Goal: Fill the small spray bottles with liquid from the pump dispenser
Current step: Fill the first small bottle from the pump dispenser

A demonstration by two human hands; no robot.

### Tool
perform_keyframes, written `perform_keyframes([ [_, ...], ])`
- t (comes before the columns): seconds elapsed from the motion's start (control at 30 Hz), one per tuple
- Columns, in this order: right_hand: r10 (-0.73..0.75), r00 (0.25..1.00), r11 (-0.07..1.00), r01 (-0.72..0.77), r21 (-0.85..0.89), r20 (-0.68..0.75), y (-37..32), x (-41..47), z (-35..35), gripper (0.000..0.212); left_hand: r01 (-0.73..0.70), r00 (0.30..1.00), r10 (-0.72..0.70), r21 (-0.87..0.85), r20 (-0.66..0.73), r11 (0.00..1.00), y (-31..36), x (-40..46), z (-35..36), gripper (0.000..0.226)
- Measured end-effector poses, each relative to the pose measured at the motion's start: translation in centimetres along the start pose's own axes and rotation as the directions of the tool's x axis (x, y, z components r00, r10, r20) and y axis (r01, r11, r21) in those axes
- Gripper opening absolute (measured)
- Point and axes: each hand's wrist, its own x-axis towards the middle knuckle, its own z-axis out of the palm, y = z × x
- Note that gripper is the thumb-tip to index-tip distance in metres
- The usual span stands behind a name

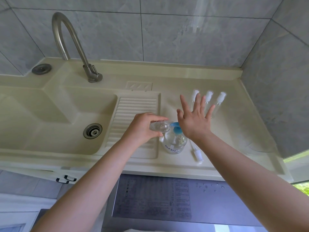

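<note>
While the sink [50,118] and its curved tap [70,46] sit at the far left of the cream desk [184,163], the ribbed drainboard [137,114] lies just right of the basin. Left hand [143,127]: grip clamped around a small clear spray bottle [158,127], uncapped, held on its side with its mouth at the blue spout of the pump dispenser [174,142]. Dispenser stands upright on the desk, beside the drainboard edge, clear liquid visible inside. Right hand [194,118]: fingers straight and spread apart, palm down on the blue pump head. A loose white spray top [197,154] lies on the desk just right of the dispenser. Behind the right hand, three capped spray bottles [220,102] lie in a row on the desk.
</note>
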Motion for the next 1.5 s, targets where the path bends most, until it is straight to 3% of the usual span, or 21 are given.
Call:
perform_keyframes([
  [0.23,-0.036,0.995,0.998,0.031,-0.05,-0.098,-0.4,0.7,-1.0,0.063,0.0,1.0,0.0,-0.031,-0.005,1.0,0.0,-0.3,0.0,0.06],
  [0.4,-0.003,1.0,1.0,0.003,-0.002,-0.023,-0.3,0.5,-0.1,0.058,-0.005,1.0,0.005,-0.024,0.0,1.0,0.1,-0.2,0.0,0.059],
  [0.63,-0.072,0.992,0.99,0.059,-0.125,-0.107,-0.4,1.8,-1.8,0.064,-0.006,1.0,0.006,-0.036,-0.006,0.999,0.2,-0.4,-0.1,0.06],
  [0.77,-0.035,0.997,0.999,0.032,-0.041,-0.063,-0.1,1.0,-0.1,0.058,-0.002,1.0,0.002,-0.016,-0.005,1.0,0.1,-0.4,0.0,0.059],
  [1.0,-0.094,0.975,0.989,0.067,-0.135,-0.2,-0.4,1.4,-1.0,0.063,0.002,1.0,-0.002,-0.027,-0.003,1.0,0.0,-0.4,0.0,0.06],
  [1.17,-0.05,0.992,0.998,0.044,-0.055,-0.119,-0.5,1.1,0.4,0.058,0.012,1.0,-0.012,-0.005,0.003,1.0,0.0,-0.3,0.0,0.06],
  [1.27,-0.071,0.986,0.991,0.053,-0.123,-0.148,-0.7,1.3,-0.1,0.061,0.021,1.0,-0.021,-0.029,0.004,0.999,0.0,-0.3,0.1,0.06],
  [1.5,-0.026,0.988,0.998,0.018,-0.056,-0.149,-0.2,1.0,-0.3,0.059,0.017,1.0,-0.017,-0.032,-0.005,0.999,-0.1,-0.3,0.2,0.06],
])
